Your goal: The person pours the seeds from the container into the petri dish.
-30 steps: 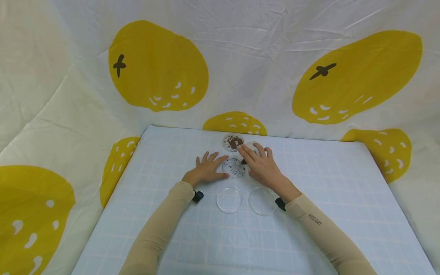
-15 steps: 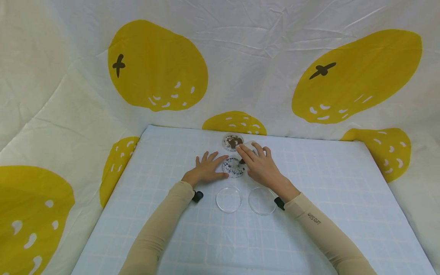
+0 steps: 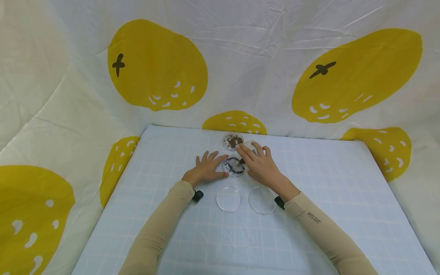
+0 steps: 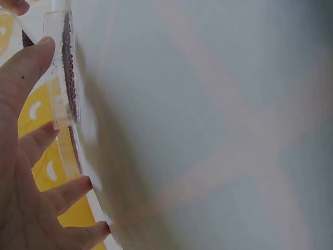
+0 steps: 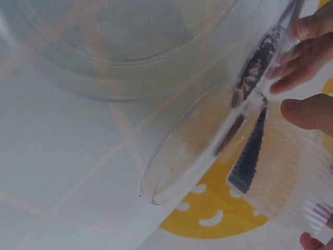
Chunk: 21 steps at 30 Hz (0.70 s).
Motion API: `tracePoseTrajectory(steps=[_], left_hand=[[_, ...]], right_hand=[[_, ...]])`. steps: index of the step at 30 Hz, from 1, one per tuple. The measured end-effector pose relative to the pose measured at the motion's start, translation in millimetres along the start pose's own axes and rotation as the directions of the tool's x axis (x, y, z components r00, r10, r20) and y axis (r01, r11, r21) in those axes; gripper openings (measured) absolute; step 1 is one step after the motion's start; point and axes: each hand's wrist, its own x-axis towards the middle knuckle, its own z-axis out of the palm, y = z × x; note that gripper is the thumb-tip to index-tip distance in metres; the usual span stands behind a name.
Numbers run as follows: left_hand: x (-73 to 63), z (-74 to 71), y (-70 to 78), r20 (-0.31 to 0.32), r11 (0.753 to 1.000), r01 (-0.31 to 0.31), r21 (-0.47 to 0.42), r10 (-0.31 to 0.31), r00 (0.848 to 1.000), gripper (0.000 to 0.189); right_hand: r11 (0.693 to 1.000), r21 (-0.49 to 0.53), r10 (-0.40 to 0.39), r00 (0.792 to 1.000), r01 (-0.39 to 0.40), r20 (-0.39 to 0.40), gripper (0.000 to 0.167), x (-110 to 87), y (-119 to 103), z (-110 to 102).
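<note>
My left hand (image 3: 207, 170), fingers spread, holds a small clear petri dish (image 3: 233, 168) between thumb and forefinger at its rim. Dark granules (image 5: 259, 61) cover much of the dish's bottom. My right hand (image 3: 262, 164) grips a clear ribbed plastic container (image 5: 283, 172), tipped so its narrow end is over the dish. More dark granules (image 5: 248, 161) have slid down one side of the container toward that opening. Behind sits a second petri dish (image 3: 225, 142) with brown material in it.
Nearer me, two clear round petri lids or dishes lie side by side, a left one (image 3: 217, 205) and a right one (image 3: 251, 206). A pale blue checked cloth (image 3: 192, 236) covers the table. A white curtain (image 3: 247, 76) with yellow fruit print rises behind it.
The dark granules in the front dish have grown thicker and cover more of it. The right hand has shifted slightly left with the container; the left hand has stayed put.
</note>
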Motion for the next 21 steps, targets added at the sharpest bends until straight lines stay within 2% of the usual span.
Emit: tracePoseTrajectory(steps=[6,16,21], left_hand=[[-0.4,-0.6,-1.0,-0.003,1.0,-0.013,0.007,0.013,1.0,0.081],[1.7,-0.4,-1.1,0.002,1.0,0.0,0.014,0.0,1.0,0.082],[1.1,0.1,-0.5,0.001,1.0,0.008,0.005,-0.008,1.0,0.082]], right_hand=[[1.0,-0.019,-0.006,1.0,0.006,-0.008,0.087,0.5,-0.8,-0.9],[1.0,-0.007,0.0,1.0,0.0,0.019,0.092,1.2,-2.6,-1.7],[1.0,-0.015,-0.003,1.0,0.003,0.003,0.089,1.0,-1.9,-0.7]])
